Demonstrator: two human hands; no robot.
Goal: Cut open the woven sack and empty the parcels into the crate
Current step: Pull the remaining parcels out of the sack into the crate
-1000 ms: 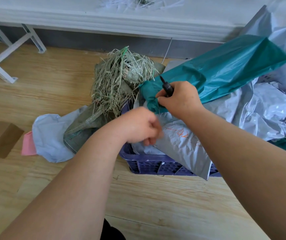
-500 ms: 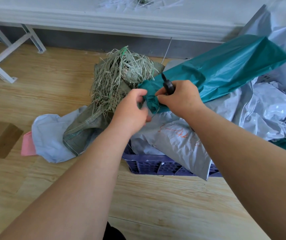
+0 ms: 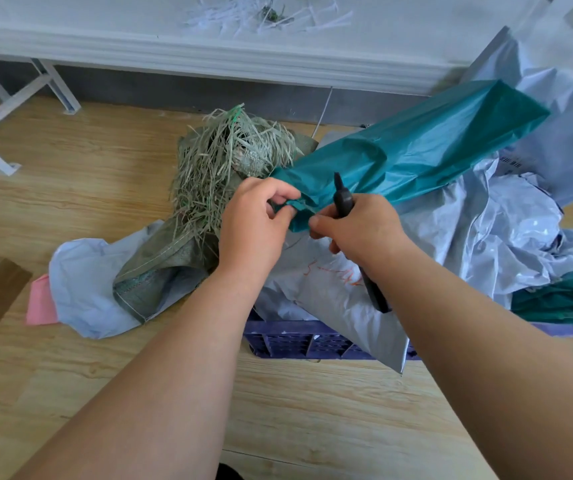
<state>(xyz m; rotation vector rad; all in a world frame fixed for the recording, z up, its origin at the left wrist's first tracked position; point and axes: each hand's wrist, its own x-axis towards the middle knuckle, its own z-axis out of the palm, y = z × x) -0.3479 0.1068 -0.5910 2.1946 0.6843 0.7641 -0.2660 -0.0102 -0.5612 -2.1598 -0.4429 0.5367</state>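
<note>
A pale wood floor point(image 3: 313, 410) fills the near ground, and on it, just ahead of the forearms, stands a purple crate point(image 3: 299, 341) already heaped with grey parcels point(image 3: 333, 292), one of which hangs over its front rim. Above that heap the two hands meet. The left hand point(image 3: 254, 226) pinches the bunched lower-left end of a teal bag point(image 3: 416, 154) between thumb and curled fingers. The right hand point(image 3: 361, 230) touches the same end from the other side while its fingers are wrapped round a dark cutting tool point(image 3: 343, 199), tip pointing up and away and the handle running down past the wrist. The bag's long axis rises from the hands up and to the right, so its bulk lies beyond and to the right of the right hand, over the crate's far side. By my reading, the next pull or cut starts at this near end. Left of the bag, beyond the left hand, the green woven sack point(image 3: 160, 268) lies slumped on the floor, its frayed strands point(image 3: 222, 161) spilling open. Farther off runs a white worktop point(image 3: 174, 50) scattered with cut strips.
</note>
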